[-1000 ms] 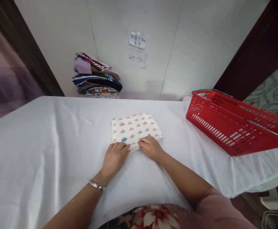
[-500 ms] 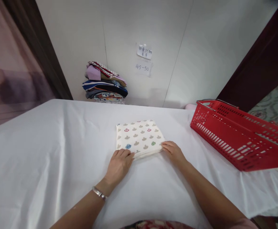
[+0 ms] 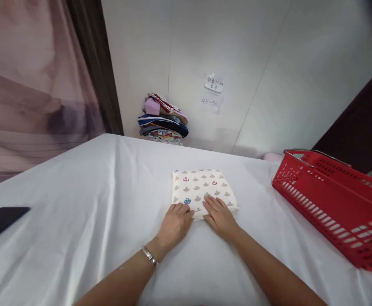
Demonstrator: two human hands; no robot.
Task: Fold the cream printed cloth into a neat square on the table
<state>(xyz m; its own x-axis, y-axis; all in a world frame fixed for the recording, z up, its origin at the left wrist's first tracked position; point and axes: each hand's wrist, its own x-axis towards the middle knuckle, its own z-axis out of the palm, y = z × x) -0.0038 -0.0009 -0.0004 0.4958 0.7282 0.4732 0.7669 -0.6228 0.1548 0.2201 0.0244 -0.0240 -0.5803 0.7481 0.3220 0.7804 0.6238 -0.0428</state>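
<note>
A folded white cloth (image 3: 198,187) printed with grey, red and blue mushroom shapes lies flat on the white-covered table. My left hand (image 3: 177,220), with a silver bracelet at the wrist, pinches its near left edge, fingers on top and thumb close to the front fold. Flat on the near middle of the cloth rests my right hand (image 3: 219,214), its fingers stretched out and slightly apart. The green mushroom seen before is covered by that hand.
A red plastic basket (image 3: 326,191) with metal handles stands at the right. Several folded fabrics (image 3: 163,119) are stacked behind the table by the wall, near paper labels (image 3: 213,91). A dark flat object (image 3: 2,221) lies at the left edge; a pink curtain (image 3: 35,85) hangs beyond.
My right hand has left the cloth's near right corner and moved left onto its top. My left hand stays at the near left edge. The view has turned left, showing the dark object.
</note>
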